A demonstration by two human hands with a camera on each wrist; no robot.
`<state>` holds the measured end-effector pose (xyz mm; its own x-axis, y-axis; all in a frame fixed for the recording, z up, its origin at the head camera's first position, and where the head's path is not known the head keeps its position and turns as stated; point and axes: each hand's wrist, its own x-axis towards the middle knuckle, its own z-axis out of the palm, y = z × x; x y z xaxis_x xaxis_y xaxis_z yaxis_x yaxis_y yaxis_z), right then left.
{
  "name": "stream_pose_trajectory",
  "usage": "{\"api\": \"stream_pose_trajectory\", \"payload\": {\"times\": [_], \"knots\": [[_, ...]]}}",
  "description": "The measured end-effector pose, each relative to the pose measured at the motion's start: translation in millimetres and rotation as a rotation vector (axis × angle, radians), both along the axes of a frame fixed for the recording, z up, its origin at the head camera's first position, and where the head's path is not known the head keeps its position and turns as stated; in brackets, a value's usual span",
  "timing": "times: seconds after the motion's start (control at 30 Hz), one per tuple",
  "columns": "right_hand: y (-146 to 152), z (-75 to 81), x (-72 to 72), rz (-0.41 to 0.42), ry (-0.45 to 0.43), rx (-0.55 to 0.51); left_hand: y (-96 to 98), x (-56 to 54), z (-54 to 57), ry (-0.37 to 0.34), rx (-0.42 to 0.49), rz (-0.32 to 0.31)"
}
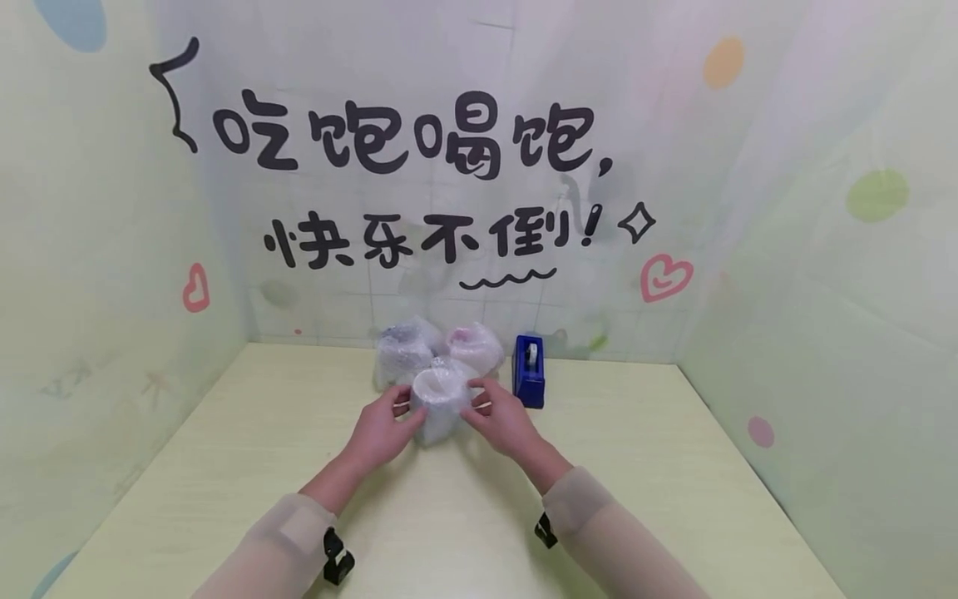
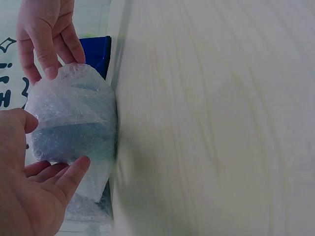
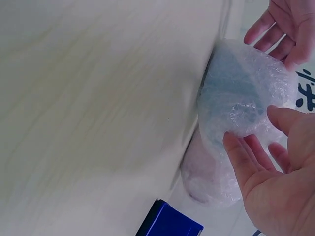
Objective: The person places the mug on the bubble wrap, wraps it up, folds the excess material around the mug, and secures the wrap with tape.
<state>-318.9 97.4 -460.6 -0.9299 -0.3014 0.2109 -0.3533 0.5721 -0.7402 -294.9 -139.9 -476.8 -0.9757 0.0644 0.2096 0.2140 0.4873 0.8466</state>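
Observation:
A bubble-wrapped bundle (image 1: pixel 440 403), with a round, cup-like rim at its top, stands on the table between both hands. Its wrap is clear and wrinkled, with a bluish tint below in the left wrist view. My left hand (image 1: pixel 383 427) is at its left side, thumb and fingers spread along the wrap. From the right, my right hand (image 1: pixel 503 416) has its fingertips at the wrap, the thumb toward the near side. The right wrist view shows the fingers (image 3: pixel 241 157) of that hand loosely extended against the plastic.
Two more wrapped bundles stand just behind: one with dark contents (image 1: pixel 404 353) at left, one pinkish (image 1: pixel 476 348) at right. A blue tape dispenser (image 1: pixel 529 374) is right of them. The pale wooden table (image 1: pixel 659 499) meets printed fabric walls (image 1: pixel 808 291) at back and sides.

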Motion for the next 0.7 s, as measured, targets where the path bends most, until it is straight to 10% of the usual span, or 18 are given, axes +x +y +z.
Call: {"api": "stream_pose_trajectory", "payload": {"times": [0.7], "knots": [[-8,-4.0,-13.6,-0.034,-0.021,0.035,-8.0,-16.7,-2.0,-0.043,-0.014,-0.077]]}}
